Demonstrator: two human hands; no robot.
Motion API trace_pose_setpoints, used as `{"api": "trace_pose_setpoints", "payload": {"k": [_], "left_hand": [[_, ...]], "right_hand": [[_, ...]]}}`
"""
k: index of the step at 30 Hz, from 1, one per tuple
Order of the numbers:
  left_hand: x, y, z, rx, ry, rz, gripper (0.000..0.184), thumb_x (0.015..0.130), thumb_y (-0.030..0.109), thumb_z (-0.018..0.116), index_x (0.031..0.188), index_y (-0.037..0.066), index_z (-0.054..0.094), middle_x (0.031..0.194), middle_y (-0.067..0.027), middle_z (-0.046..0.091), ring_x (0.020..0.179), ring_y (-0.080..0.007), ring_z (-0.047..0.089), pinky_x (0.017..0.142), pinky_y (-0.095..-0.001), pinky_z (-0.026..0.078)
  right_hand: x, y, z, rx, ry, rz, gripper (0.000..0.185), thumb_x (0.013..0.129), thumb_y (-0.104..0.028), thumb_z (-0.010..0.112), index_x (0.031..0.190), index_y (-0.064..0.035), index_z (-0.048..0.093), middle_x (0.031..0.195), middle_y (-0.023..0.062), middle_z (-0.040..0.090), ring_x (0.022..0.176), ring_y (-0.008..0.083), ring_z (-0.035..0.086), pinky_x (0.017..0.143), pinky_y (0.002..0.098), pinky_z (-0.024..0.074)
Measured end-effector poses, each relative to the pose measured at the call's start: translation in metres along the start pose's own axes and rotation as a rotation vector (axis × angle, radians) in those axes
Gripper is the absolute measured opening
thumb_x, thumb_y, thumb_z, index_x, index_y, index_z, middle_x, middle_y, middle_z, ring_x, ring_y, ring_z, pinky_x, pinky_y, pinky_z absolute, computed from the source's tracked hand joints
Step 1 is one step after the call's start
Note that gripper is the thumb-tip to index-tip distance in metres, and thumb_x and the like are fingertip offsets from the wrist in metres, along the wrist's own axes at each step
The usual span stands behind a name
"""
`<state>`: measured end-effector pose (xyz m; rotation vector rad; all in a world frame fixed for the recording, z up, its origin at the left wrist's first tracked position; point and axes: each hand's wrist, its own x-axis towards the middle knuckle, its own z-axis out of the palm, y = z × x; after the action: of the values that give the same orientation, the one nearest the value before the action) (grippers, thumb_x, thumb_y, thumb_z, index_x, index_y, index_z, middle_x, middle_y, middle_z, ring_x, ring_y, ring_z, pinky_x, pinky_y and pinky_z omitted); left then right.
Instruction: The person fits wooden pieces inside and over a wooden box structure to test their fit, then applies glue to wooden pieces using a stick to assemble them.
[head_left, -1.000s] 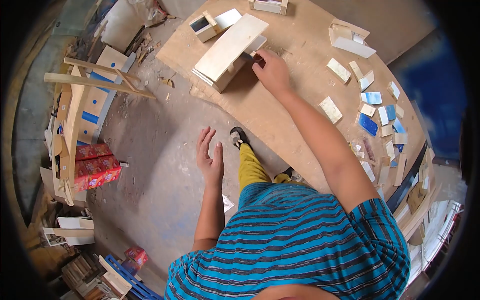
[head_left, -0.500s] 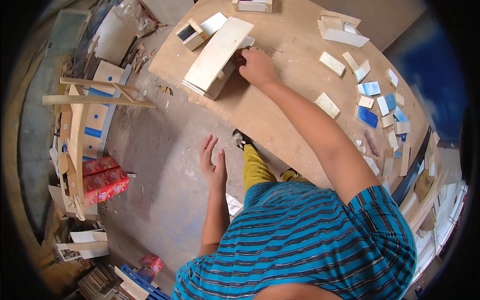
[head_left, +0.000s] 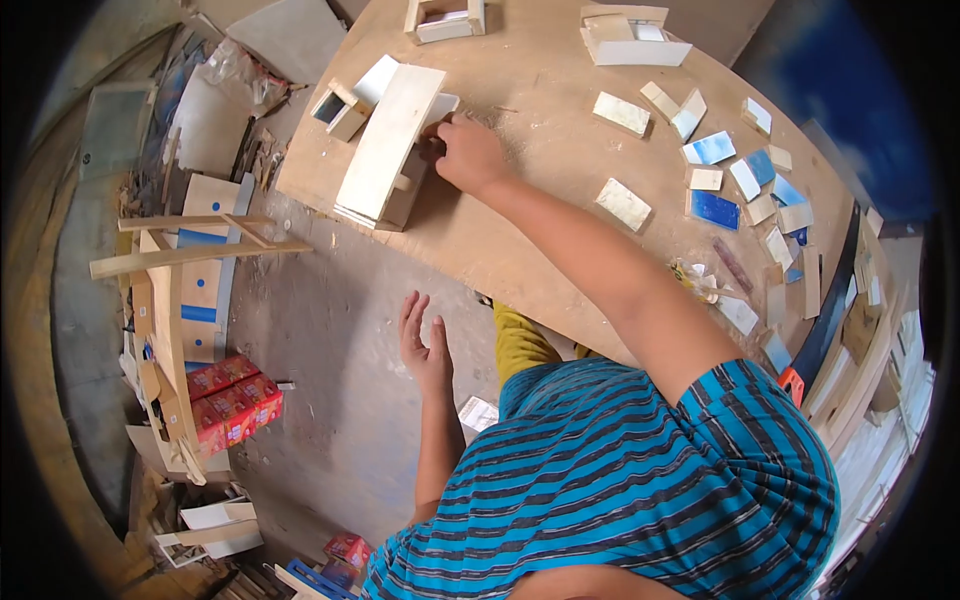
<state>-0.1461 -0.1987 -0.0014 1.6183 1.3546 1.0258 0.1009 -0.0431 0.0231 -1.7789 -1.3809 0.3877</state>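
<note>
Wooden assembly [head_left: 388, 150] at the table's [head_left: 545, 125] edge now has the right hand [head_left: 470, 155], fingers curled, tucked closer to its side than a second ago, any grip hidden, so work centres there while the left hand [head_left: 429, 355] hangs loose, holding nothing.

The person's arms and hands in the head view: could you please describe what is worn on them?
The left hand and right hand are bare: no gloves, watch or bracelet shows. The shirt is bright blue with dark, uneven stripes; its right sleeve is short.
</note>
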Motion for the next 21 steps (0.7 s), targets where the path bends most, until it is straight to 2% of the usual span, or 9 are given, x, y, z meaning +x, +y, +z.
{"api": "trace_pose_setpoints", "payload": {"k": [12,18,21], "left_hand": [[-0.001,0.004,-0.001,0.001,-0.033,-0.012,0.031,0.089,0.002,0.058,0.120,0.004,0.063,0.138,-0.0144,0.050,0.130,-0.0272,0.046,0.107,-0.0399,0.038],[-0.004,0.009,0.000,-0.017,-0.034,-0.002,0.032,0.089,0.001,0.058,0.120,0.002,0.063,0.138,-0.0152,0.050,0.131,-0.0275,0.046,0.108,-0.0399,0.037],[-0.007,0.024,0.004,0.019,-0.035,0.038,0.032,0.089,0.000,0.058,0.120,0.001,0.062,0.137,-0.0158,0.051,0.131,-0.0278,0.045,0.108,-0.0402,0.036]], "right_hand": [[-0.001,0.006,0.009,-0.029,0.028,-0.022,0.019,0.075,-0.014,0.066,0.093,-0.0119,0.070,0.097,0.0109,0.063,0.094,0.0305,0.062,0.081,0.0406,0.0517],[-0.009,0.002,-0.004,-0.039,0.056,-0.024,0.018,0.073,-0.022,0.067,0.088,-0.0107,0.069,0.094,0.0111,0.063,0.092,0.0313,0.062,0.077,0.0432,0.0522],[-0.026,-0.008,-0.028,0.002,0.029,0.173,0.017,0.072,-0.023,0.067,0.084,-0.0107,0.069,0.093,0.0106,0.063,0.088,0.0313,0.063,0.074,0.0448,0.0526]]}}
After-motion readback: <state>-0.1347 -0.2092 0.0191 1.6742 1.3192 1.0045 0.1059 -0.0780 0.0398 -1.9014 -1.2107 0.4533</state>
